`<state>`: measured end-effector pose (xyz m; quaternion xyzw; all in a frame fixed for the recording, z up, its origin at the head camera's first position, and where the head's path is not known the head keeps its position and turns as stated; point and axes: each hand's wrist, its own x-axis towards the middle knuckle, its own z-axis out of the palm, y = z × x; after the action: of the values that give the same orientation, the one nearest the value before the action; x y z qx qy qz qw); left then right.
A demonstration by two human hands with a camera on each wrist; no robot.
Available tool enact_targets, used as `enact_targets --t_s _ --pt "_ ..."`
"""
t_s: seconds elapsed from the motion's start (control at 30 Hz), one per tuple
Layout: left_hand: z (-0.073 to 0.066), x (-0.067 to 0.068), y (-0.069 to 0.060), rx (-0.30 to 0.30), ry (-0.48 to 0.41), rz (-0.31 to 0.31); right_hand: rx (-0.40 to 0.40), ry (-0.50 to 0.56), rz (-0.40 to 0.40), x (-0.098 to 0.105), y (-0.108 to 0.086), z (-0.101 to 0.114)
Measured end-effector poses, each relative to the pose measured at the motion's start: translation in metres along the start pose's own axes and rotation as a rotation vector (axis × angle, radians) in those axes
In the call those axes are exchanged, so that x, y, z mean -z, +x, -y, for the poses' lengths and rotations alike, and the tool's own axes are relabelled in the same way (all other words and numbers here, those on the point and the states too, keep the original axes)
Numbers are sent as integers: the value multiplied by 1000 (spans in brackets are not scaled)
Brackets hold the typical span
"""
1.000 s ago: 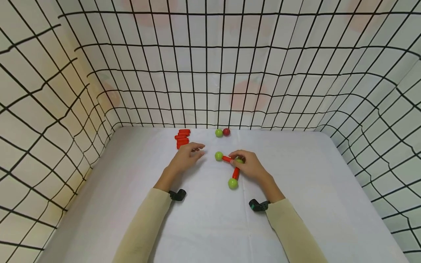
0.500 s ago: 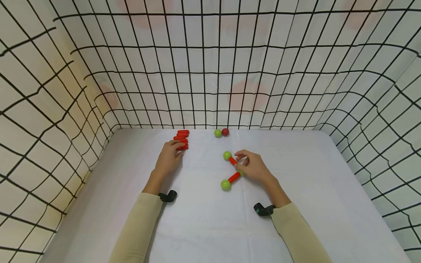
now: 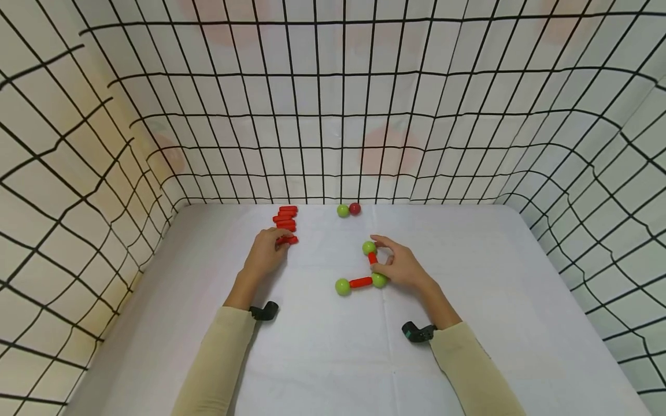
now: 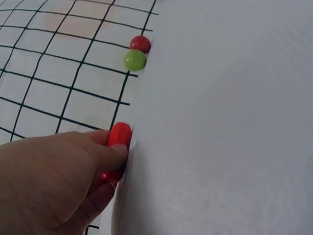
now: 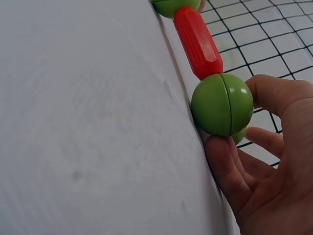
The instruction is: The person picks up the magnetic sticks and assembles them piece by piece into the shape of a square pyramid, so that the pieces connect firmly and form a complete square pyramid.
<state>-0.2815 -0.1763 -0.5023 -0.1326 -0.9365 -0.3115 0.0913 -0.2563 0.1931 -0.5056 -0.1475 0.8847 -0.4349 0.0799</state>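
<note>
Ball-and-stick piece [image 3: 361, 282] rests on the bench [image 3: 322, 358] at the fingers of the right hand [image 3: 404, 264], which curves round its corner with thumb and fingertips, a gap left between them; how firmly they press cannot be told. Three glossy green balls [image 5: 222, 104] and two red sticks [image 5: 198, 41] make up the piece, set as a bent corner: one arm runs toward the left hand's side, the other away from the wearer. On the nearest ball a fine dark seam circles the middle. Its stick is faceted, narrowing at the ends, with a paler strip along one face.

The left hand [image 3: 266, 252] pinches a single red stick [image 4: 120, 134] between thumb and fingers, low over the bench. Just beyond that hand lies a row of more red sticks [image 3: 285, 223], close together and nearly parallel. Farther off, beyond and between both hands, a loose green ball [image 3: 342, 210] touches a dark red ball [image 3: 355, 208].

Nearer the wearer, black wrist devices [image 3: 264, 311] sit at the cuffs of beige sleeves [image 3: 221, 352]. Around everything stands a black wire grid [image 3: 333, 114] before pale cloth with faint reddish blotches [image 3: 390, 151].
</note>
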Motion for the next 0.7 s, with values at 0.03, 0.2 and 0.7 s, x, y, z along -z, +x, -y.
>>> enact_targets --t_s 0.03,0.2,0.7 --pt "-1 0 -1 -11 -12 8 3 10 7 -1 0 0" --pt "-6 -5 -1 -60 -66 52 3 38 -5 -4 0 -2" --pt "-51 -44 27 -100 -227 180 -25 138 -56 -10 4 -2"
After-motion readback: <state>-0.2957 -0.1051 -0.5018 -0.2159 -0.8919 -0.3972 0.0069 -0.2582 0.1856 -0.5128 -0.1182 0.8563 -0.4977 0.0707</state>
